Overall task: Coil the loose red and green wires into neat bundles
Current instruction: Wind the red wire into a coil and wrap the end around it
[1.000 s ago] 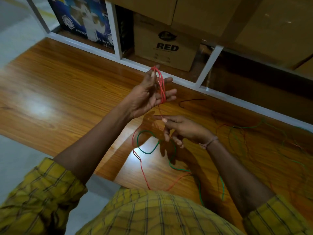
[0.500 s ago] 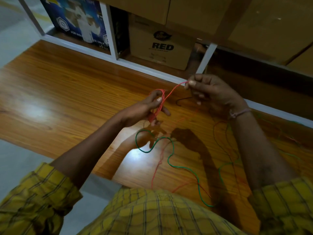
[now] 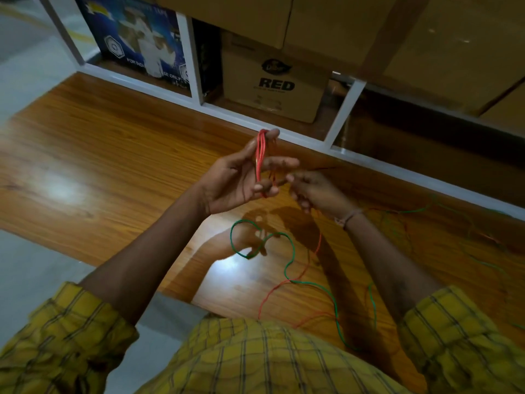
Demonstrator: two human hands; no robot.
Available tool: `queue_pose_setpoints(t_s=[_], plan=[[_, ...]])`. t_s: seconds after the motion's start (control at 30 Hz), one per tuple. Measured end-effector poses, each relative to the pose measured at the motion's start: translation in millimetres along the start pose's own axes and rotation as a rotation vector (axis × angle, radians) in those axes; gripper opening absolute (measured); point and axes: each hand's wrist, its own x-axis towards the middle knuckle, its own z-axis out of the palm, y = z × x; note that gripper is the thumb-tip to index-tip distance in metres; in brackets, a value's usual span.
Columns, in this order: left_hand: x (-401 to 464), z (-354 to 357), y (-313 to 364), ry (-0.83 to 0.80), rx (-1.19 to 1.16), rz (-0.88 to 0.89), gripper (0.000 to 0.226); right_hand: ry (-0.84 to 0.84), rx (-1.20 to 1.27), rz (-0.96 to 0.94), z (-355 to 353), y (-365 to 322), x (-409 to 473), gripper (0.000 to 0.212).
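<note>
Red wire (image 3: 260, 157) is wound in several loops around the left hand (image 3: 241, 180), spread to carry them. Just right of it, the right hand (image 3: 315, 191) pinches the trailing strand. Below the left hand, green wire (image 3: 287, 268) sprawls uncoiled on the wooden table (image 3: 113, 166); much red slack remains too.
</note>
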Motion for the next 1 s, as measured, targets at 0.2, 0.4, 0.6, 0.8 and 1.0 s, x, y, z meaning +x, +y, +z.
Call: queue_pose_setpoints(t_s=[0.2, 0.4, 0.6, 0.8, 1.0], plan=[[11.1, -20.8, 10.2, 0.223, -0.04, 0.083, 0.044, -0.333, -0.036, 0.128, 37.6, 8.0, -46.9, 0.032], [14.5, -22.9, -13.3, 0.403, 0.315, -0.014, 0.04, -0.491, -0.087, 0.123, 23.1, -30.6, -60.5, 0.042], [12.2, -16.8, -14.6, 0.43, 0.778, -0.11, 0.049, -0.389, -0.03, 0.025, -19.2, -61.9, -59.4, 0.015], [1.5, -21.6, -11.7, 0.237, 0.794, -0.197, 0.043, -0.195, 0.264, -0.086, -46.0, -71.6, -40.2, 0.018], [-8.5, -20.3, -19.3, -0.01, 0.352, -0.173, 0.048, -0.015, 0.196, -0.081, -42.8, -62.4, -7.7, 0.015]])
